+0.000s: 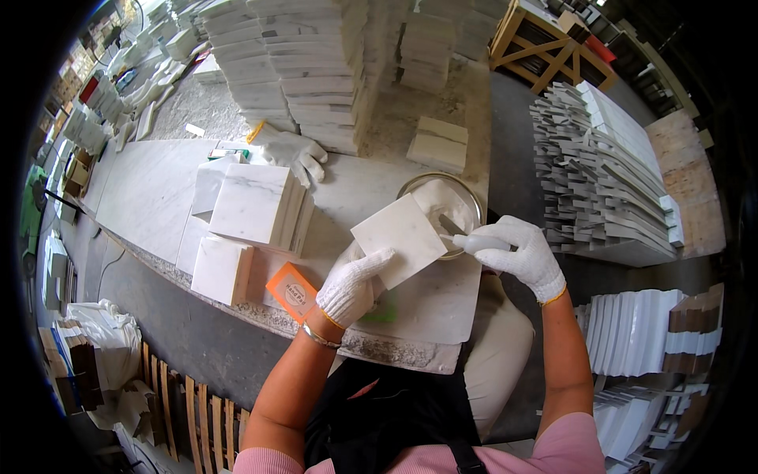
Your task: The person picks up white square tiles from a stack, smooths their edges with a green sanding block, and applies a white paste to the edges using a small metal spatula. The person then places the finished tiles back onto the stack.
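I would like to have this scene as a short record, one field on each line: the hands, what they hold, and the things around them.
left hand: white glove, holding a square pale tile
right hand: white glove, holding a pale-handled tool
bowl: round, metal-rimmed, partly behind the tile
bowl contents: white material; whether the tool touches it, cannot tell
left of the hands: tile stack, orange rectangular item
farther off: loose glove, tall stone stacks

Light brightest L of tall tile stack (316,87), dim far R of it; soft shadows, fisheye bend, blk rim.
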